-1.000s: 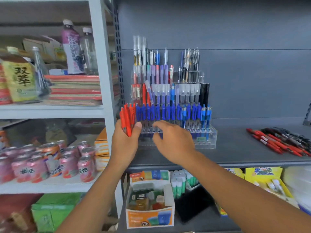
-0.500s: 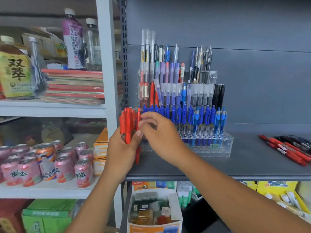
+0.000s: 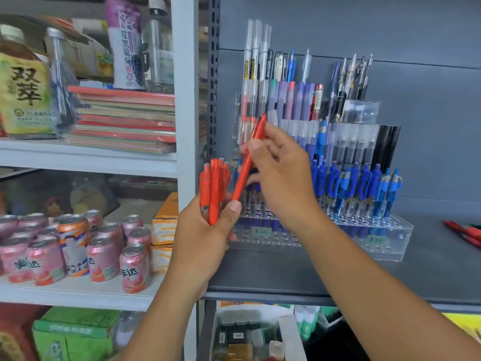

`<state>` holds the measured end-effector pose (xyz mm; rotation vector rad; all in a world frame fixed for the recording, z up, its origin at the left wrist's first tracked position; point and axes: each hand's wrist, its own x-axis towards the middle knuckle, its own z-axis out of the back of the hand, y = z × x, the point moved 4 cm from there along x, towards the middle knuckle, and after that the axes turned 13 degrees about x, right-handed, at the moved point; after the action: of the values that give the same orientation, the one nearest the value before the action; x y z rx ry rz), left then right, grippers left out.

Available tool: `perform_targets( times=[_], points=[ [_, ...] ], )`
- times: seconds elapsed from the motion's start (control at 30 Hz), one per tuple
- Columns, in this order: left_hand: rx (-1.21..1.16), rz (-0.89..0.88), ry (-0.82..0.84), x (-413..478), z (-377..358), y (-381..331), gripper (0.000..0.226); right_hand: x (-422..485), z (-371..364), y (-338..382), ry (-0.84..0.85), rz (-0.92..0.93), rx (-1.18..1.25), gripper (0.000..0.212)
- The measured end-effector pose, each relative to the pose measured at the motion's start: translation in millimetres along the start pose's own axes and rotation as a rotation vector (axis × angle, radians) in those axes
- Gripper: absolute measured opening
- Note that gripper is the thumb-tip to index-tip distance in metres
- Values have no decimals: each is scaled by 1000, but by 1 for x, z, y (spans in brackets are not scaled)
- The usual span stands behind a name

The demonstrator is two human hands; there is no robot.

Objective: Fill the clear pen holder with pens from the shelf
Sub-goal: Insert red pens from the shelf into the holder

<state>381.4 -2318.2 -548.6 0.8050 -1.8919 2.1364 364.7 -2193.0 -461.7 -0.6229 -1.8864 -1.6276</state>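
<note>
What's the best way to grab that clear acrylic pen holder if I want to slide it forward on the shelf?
Grip the clear pen holder by its low front step, coming from the front right. That edge is bare, with empty holes, while taller tiers behind are packed with pens. The left hand and right hand crowd the left end.

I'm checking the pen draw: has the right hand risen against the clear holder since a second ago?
Yes. The right hand has come up from the clear pen holder's front base to its middle tiers, now lifting one red pen.
</note>
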Motion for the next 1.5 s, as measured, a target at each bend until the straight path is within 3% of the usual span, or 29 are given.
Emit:
perform_targets(
  times=[0.07, 0.2, 0.9, 1.07, 1.23, 1.5],
  points=[
    [-12, 19, -11, 1, 1, 1, 5, 3, 1, 0, -35, 86, 25, 42],
    [-32, 41, -21, 0, 2, 0, 7, 3, 5, -3, -40, 233, -41, 46],
    [-6, 81, -87, -2, 0, 1, 8, -4, 5, -21, 27, 252, -371, 50],
    [-12, 84, -90, -2, 0, 1, 6, -7, 3, -23, 20, 299, -462, 44],
    [-17, 84, -94, -2, 0, 1, 6, -9, 0, -33, 46, 360, -605, 18],
    [-14, 72, -87, -3, 1, 2, 6, -18, 5, -31, 52, 356, -543, 23]
  ],
)
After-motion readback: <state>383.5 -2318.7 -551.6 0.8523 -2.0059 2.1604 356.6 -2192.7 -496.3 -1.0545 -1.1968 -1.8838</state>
